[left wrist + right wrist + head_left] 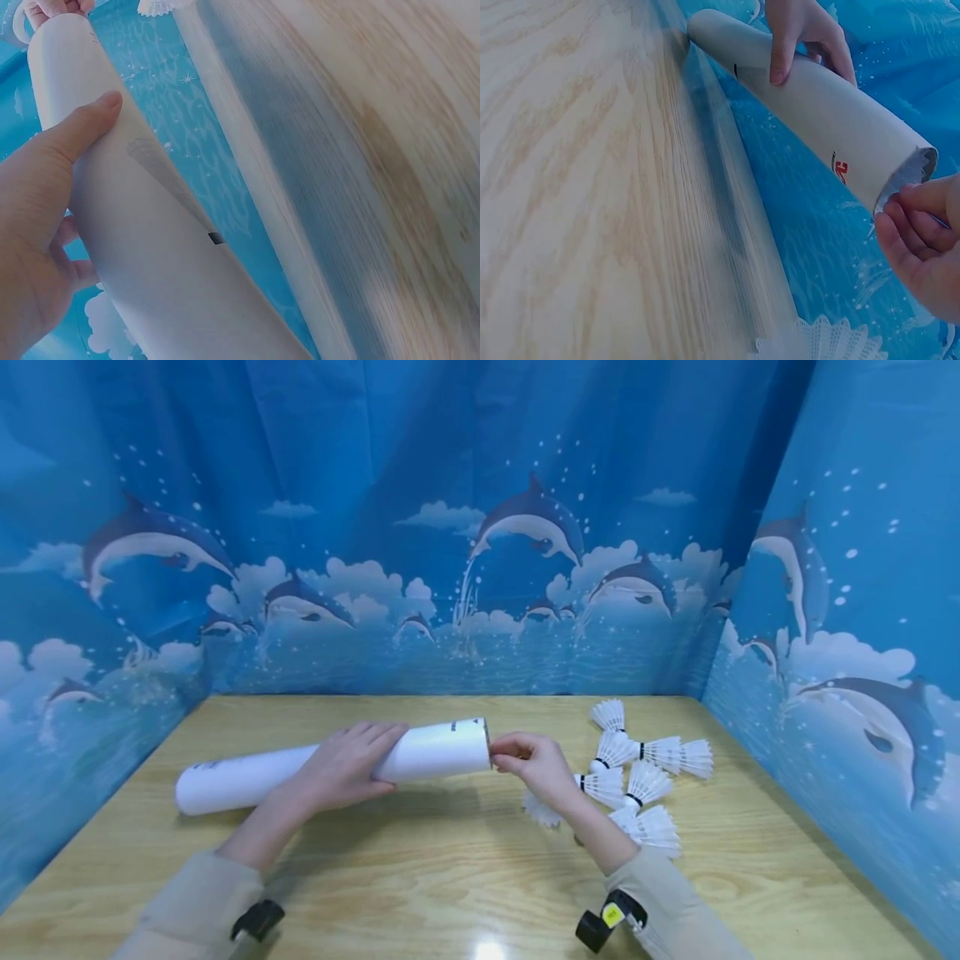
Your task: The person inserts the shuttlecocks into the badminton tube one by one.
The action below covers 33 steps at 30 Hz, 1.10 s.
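A long white shuttlecock tube (pixel 442 750) lies slantwise in front of me, its right end raised off the table. My left hand (pixel 348 768) grips it round the middle from above, the thumb on the near side in the left wrist view. At the tube's open right end is my right hand (pixel 536 768), thumb and forefinger pinched at the mouth. Inside that mouth, the right wrist view shows the jagged white feather edge of a shuttlecock (pixel 902 172), and the fingertips pinch its lower edge. The rest of this shuttlecock is hidden in the tube.
Several white feather shuttlecocks (pixel 648 783) lie in a loose cluster on the right of the wooden table (pixel 420 877), some partly behind my right hand and forearm. A blue dolphin-print curtain (pixel 375 610) stands along the back and both sides.
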Each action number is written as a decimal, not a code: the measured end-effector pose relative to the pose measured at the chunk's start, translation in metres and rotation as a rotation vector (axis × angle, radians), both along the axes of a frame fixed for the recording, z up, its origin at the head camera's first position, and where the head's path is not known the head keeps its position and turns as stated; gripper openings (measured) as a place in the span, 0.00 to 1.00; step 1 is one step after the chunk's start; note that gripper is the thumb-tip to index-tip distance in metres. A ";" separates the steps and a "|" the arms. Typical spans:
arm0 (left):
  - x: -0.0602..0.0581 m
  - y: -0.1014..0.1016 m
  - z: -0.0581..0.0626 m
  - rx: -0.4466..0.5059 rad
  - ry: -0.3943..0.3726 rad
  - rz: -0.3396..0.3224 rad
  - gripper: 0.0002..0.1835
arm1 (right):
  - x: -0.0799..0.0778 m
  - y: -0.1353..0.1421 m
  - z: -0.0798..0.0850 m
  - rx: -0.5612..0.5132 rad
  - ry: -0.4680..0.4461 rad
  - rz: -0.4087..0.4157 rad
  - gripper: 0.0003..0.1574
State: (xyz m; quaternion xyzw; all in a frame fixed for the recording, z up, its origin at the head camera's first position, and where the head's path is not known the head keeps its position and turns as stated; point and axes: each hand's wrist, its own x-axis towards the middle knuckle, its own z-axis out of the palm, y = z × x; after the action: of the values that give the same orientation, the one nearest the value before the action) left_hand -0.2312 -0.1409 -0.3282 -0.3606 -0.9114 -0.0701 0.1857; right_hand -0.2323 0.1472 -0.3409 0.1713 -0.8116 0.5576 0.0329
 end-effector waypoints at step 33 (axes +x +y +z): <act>-0.003 -0.003 -0.004 -0.010 0.001 0.007 0.45 | 0.030 0.150 0.020 0.315 -0.035 -0.170 0.19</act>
State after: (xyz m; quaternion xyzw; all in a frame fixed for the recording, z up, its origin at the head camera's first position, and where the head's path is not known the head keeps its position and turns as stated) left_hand -0.2346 -0.1440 -0.3317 -0.3586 -0.9128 -0.0647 0.1846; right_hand -0.2028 0.2968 -0.3208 0.0953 -0.9009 0.4218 0.0386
